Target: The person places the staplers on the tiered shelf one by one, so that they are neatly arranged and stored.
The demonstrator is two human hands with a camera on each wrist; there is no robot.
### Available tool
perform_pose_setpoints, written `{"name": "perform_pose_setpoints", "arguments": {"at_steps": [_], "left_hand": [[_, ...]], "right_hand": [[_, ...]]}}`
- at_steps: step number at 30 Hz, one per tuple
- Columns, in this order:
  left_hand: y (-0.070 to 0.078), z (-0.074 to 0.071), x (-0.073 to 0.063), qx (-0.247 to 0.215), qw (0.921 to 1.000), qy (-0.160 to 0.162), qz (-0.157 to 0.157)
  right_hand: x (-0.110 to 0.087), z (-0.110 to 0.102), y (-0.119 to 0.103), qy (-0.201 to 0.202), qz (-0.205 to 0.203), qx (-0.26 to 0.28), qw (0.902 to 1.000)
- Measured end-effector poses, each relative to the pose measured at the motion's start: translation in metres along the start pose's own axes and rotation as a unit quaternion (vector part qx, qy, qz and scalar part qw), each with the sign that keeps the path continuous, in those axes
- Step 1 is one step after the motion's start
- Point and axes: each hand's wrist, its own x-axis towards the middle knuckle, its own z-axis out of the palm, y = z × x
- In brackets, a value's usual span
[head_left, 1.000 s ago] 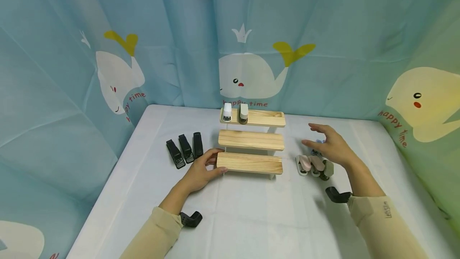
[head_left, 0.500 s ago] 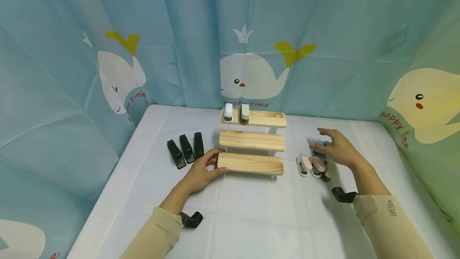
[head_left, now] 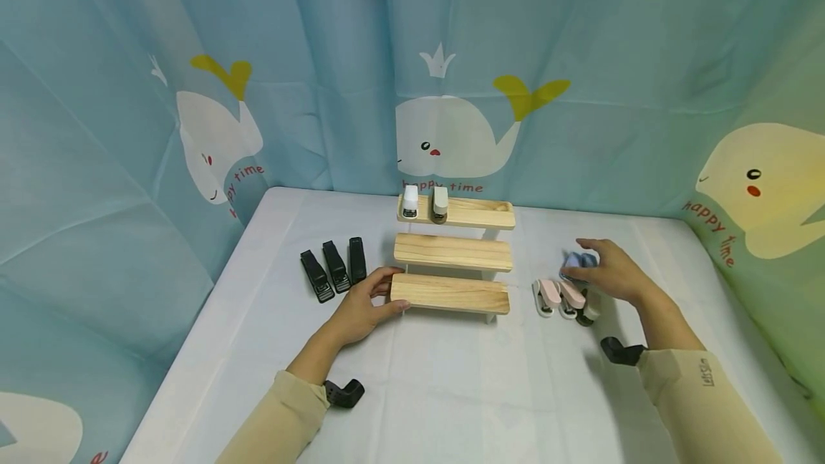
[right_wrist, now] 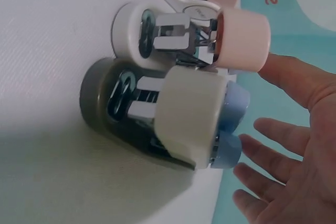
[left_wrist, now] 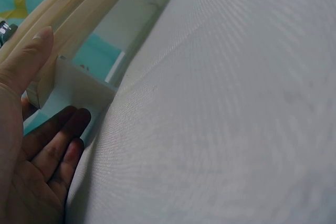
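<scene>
My left hand (head_left: pixel 356 312) holds the left end of the lowest board of a three-tier wooden display shelf (head_left: pixel 451 292), thumb in front and index finger behind. In the left wrist view, its other fingers (left_wrist: pixel 58 145) lie beside the shelf's white side panel (left_wrist: pixel 79 85). My right hand (head_left: pixel 614 272) hovers with spread fingers beside the blue staplers (head_left: pixel 572 263), holding nothing visible. Nearer me stand two pink-topped staplers (head_left: pixel 548 295) and a grey-topped stapler (right_wrist: pixel 189 116). Whether a right fingertip touches a stapler, I cannot tell.
On the top tier stand a white stapler (head_left: pixel 409 202) and a grey stapler (head_left: pixel 440 205). Several black staplers (head_left: pixel 335 266) lie in a row left of the shelf, on the white tabletop (head_left: pixel 451 392). A blue whale-print curtain (head_left: pixel 348 77) hangs behind.
My right hand has shifted right and slightly towards me, uncovering more of the blue staplers. My left hand keeps its hold on the shelf.
</scene>
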Motion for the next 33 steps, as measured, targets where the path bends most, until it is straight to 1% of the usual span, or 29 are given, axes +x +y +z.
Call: {"name": "perform_pose_setpoints", "arguments": {"at_steps": [7,14,23,28,33], "left_hand": [[-0.001,0.0,0.0,-0.002,1.0,0.001,0.0],[0.003,0.0,-0.001,-0.001,1.0,0.002,-0.001],[0.002,0.0,-0.001,-0.001,1.0,0.001,0.0],[0.002,0.0,-0.001,-0.001,1.0,0.001,-0.001],[0.002,-0.001,-0.001,-0.004,1.0,0.0,-0.001]], "right_hand": [[0.0,0.002,0.006,-0.008,0.002,-0.005,1.0],[0.003,0.005,0.013,-0.014,0.008,-0.004,0.9999],[0.009,0.012,0.019,0.0,-0.001,-0.012,0.9999],[0.011,0.014,0.02,0.001,0.009,-0.017,0.9998],[0.012,0.015,0.02,0.002,0.009,-0.017,0.9998]]}}
